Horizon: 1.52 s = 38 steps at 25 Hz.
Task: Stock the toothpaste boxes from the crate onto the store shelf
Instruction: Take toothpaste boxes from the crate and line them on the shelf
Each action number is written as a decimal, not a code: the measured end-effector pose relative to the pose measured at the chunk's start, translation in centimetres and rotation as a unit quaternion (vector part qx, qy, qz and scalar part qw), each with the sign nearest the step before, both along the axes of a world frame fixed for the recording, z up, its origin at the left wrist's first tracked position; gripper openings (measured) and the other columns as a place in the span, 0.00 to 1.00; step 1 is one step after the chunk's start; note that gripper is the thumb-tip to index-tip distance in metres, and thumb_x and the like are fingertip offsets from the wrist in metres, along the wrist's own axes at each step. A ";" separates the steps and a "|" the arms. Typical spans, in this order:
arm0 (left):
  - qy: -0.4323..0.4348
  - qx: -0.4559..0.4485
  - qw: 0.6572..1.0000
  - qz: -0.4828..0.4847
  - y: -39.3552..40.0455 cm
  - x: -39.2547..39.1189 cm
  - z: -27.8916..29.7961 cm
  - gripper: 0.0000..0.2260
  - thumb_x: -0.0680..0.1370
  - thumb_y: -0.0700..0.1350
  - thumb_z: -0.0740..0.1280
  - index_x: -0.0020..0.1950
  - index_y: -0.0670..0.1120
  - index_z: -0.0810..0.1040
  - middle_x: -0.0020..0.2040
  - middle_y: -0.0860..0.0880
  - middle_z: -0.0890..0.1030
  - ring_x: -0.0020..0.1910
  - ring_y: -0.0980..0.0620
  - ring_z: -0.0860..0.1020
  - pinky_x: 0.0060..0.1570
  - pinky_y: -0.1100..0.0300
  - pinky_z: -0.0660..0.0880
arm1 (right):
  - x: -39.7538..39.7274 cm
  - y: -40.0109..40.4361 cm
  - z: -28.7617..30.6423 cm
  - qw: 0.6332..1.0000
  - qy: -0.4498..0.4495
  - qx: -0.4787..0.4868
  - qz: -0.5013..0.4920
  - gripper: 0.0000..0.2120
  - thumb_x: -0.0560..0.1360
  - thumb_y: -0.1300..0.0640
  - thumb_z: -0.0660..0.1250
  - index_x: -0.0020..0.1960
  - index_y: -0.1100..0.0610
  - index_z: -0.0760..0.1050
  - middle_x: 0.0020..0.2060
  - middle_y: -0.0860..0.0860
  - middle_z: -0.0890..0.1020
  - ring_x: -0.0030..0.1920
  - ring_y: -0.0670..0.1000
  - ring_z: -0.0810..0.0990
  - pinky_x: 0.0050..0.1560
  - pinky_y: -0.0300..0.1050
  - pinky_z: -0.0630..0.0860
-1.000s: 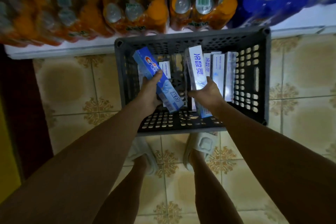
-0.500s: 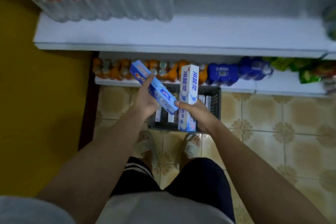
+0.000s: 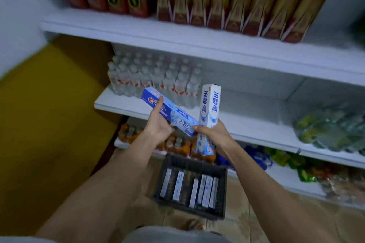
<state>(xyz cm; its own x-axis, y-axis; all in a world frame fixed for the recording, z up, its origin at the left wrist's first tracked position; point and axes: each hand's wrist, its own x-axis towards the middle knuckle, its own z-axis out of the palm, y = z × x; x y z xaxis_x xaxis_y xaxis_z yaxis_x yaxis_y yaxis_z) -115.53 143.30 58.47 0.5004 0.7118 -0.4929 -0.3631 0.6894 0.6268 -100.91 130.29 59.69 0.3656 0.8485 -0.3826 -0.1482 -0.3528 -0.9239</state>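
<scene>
Nearest, on the floor tiles: dark crate, toothpaste boxes stood on end inside, several left to stock.
Left hand: wrapped round the blue box near mid-length, thumb laid along the top face; box slanted, far end raised to the left.
Right hand: closed round the white box below its middle; box held near upright, lower end pointing at the crate.
Contact: lower corner of blue box touching or just beside the white box; could not tell which.
Handling, as judged: light, stiff cardboard, smooth printed faces, likely slippery; thin walls liable to dent under squeeze.
Hold advised: across the narrow sides near mid-length, moderate pressure.
Beyond: middle shelf, bare stretch right of the water bottles; judged the likely spot.
Farthest: upper shelf with red-and-gold cartons.
</scene>
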 end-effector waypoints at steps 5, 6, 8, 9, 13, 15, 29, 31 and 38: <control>0.022 0.180 0.983 -0.041 5.7 -8.3 12.7 0.09 0.73 0.47 0.73 0.47 0.46 0.76 0.45 0.44 0.83 0.49 0.45 0.79 0.45 0.49 0.81 | 0.4 0.0 11.6 0.996 -0.032 0.085 -0.024 0.09 0.73 0.65 0.71 0.52 0.58 0.76 0.43 0.57 0.85 0.37 0.55 0.83 0.42 0.53 0.83; 0.060 0.241 0.965 -0.085 6.4 -10.3 15.3 0.14 0.67 0.48 0.78 0.47 0.46 0.77 0.46 0.45 0.84 0.48 0.46 0.80 0.41 0.51 0.82 | 0.4 -0.3 13.6 0.994 -0.038 0.101 -0.016 0.10 0.74 0.64 0.71 0.53 0.57 0.75 0.43 0.56 0.85 0.37 0.55 0.83 0.40 0.52 0.83; 0.177 0.351 0.894 -0.213 6.8 -13.1 20.2 0.28 0.57 0.53 0.84 0.53 0.48 0.81 0.51 0.45 0.84 0.51 0.48 0.83 0.43 0.52 0.82 | 0.2 -0.7 17.0 0.990 -0.065 0.123 0.003 0.13 0.74 0.62 0.71 0.57 0.56 0.74 0.46 0.56 0.86 0.39 0.54 0.85 0.40 0.50 0.81; 0.237 0.390 0.844 -0.281 6.5 -13.5 22.4 0.30 0.57 0.55 0.83 0.57 0.51 0.81 0.54 0.46 0.84 0.53 0.49 0.83 0.47 0.51 0.81 | 0.0 -0.7 18.3 0.989 -0.077 0.127 0.012 0.14 0.74 0.61 0.71 0.58 0.56 0.73 0.47 0.57 0.85 0.41 0.54 0.85 0.42 0.50 0.81; 0.362 0.472 0.670 -0.444 1.9 -11.8 29.2 0.21 0.71 0.53 0.75 0.63 0.59 0.79 0.54 0.49 0.85 0.49 0.50 0.84 0.49 0.53 0.80 | -1.6 -0.7 22.5 0.980 -0.126 0.147 0.041 0.12 0.75 0.60 0.70 0.57 0.57 0.73 0.45 0.58 0.84 0.40 0.55 0.83 0.41 0.50 0.81; 0.384 0.483 0.653 -0.439 0.0 -10.2 30.8 0.18 0.75 0.51 0.72 0.65 0.58 0.77 0.52 0.50 0.86 0.44 0.52 0.84 0.43 0.57 0.79 | -1.8 -0.8 24.1 0.975 -0.145 0.162 0.050 0.11 0.75 0.60 0.70 0.56 0.55 0.74 0.48 0.58 0.83 0.43 0.55 0.82 0.46 0.52 0.82; 0.439 0.591 0.630 -0.248 0.9 -0.4 47.2 0.16 0.78 0.52 0.68 0.65 0.61 0.75 0.55 0.51 0.83 0.49 0.50 0.84 0.44 0.58 0.79 | 12.2 -2.7 39.8 0.937 -0.306 0.169 0.016 0.28 0.76 0.31 0.55 0.63 0.51 0.71 0.50 0.51 0.82 0.45 0.53 0.84 0.39 0.45 0.78; 0.455 0.615 0.610 -0.207 2.4 0.1 48.9 0.15 0.78 0.52 0.68 0.63 0.63 0.74 0.59 0.52 0.79 0.53 0.50 0.81 0.50 0.57 0.78 | 13.9 -1.8 41.9 0.925 -0.338 0.174 0.011 0.28 0.77 0.32 0.55 0.63 0.53 0.72 0.48 0.52 0.82 0.43 0.53 0.84 0.39 0.45 0.78; 0.490 0.678 0.542 -0.082 11.8 1.0 52.6 0.19 0.79 0.50 0.67 0.70 0.59 0.72 0.65 0.47 0.74 0.54 0.49 0.76 0.51 0.55 0.71 | 15.6 5.3 48.2 0.880 -0.419 0.224 0.006 0.27 0.74 0.35 0.65 0.55 0.59 0.73 0.45 0.61 0.82 0.32 0.55 0.85 0.33 0.50 0.82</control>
<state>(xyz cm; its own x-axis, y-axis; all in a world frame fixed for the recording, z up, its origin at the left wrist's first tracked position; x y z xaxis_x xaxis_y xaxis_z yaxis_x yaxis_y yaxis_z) -114.52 155.06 111.04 0.5835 0.7367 0.3418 0.5976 -0.6745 0.4334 -85.27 135.56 107.92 0.3500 0.8516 0.3901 0.6524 0.0773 -0.7540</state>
